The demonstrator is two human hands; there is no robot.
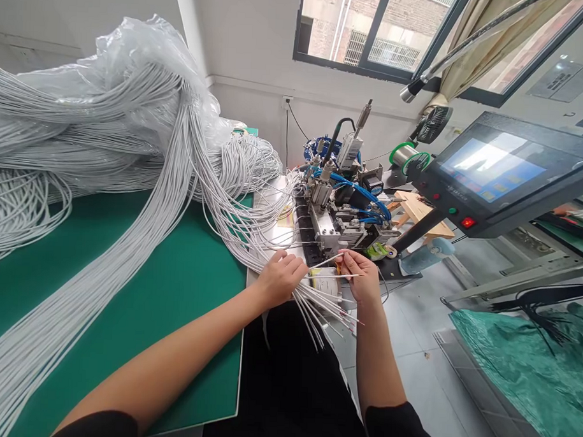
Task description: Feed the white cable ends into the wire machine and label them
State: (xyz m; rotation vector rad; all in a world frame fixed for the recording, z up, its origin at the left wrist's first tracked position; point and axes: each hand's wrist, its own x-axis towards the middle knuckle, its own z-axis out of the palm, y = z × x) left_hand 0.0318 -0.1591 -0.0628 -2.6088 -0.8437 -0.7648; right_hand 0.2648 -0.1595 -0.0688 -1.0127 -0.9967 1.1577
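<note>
My left hand [282, 279] is closed around a bundle of thin white cables [238, 232] near their ends. Past that hand the loose cable ends [320, 305] fan out over my lap. With thumb and fingertips together, my right hand [359, 272] pinches the tip of one white cable [329, 263] drawn out from the bundle. Just beyond my hands stands a bench machine [327, 229] with metal blocks and blue air tubes. A white roll-like object [325, 282] sits partly hidden beneath the cables.
Long bundles of cable [103, 256] and a plastic-wrapped heap [148, 54] cover much of the green table [201, 343]. On the right a control screen [494, 165] stands on a post, near a green-rimmed wire spool [406, 155]. Green sheeting [520, 373] lies at lower right.
</note>
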